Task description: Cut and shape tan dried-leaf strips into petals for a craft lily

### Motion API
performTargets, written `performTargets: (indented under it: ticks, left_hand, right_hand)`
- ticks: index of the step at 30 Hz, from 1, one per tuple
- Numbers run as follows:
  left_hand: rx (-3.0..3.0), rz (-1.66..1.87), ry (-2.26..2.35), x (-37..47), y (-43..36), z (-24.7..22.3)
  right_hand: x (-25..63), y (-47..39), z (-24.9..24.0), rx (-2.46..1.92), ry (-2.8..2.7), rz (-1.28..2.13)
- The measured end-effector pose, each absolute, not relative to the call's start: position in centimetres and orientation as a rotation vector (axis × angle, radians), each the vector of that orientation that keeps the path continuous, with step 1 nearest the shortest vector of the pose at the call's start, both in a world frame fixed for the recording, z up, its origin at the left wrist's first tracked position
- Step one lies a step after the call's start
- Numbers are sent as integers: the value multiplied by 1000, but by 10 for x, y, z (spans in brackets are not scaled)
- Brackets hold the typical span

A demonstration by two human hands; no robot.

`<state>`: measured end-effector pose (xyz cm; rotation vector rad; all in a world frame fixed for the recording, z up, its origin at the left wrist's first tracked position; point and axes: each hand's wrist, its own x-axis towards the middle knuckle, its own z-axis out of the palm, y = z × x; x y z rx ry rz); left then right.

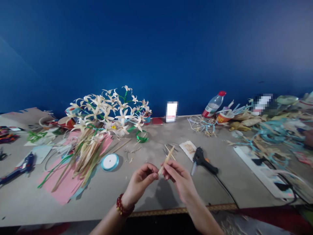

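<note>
A narrow, pale straw-coloured strip (pixel 169 156), which looks like a piece of dried husk, is held upright at a slant above the grey table. My left hand (pixel 142 178) pinches its lower end between thumb and fingers; a dark red bead bracelet circles that wrist. My right hand (pixel 179 178) has its fingers closed on the same strip, a little higher up. Just beyond the hands lie several thin sticks (pixel 171 153). Right of them, a black glue gun (pixel 204 162) rests beside a white packet (pixel 188 149).
White husk-like flowers (pixel 107 107) stand at the back left, above dried strips (pixel 85 156) on pink paper (pixel 57 182). Nearby are a ribbon spool (pixel 110 162) and blue glue gun (pixel 24 164). A bottle (pixel 213 104) and power strip (pixel 259 173) are on the right.
</note>
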<state>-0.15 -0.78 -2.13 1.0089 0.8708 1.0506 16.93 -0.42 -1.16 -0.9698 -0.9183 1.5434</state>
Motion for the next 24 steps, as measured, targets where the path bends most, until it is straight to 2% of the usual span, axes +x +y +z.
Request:
performTargets:
  ticks: [17, 24]
  left_hand:
    - [1117, 985, 853, -12, -10, -24]
    - [1445, 1094, 978, -7, -10, -27]
  right_hand:
    - [166, -7, -9, -1036, -1041, 1444]
    - [167, -4, -14, -1084, -1183, 1325]
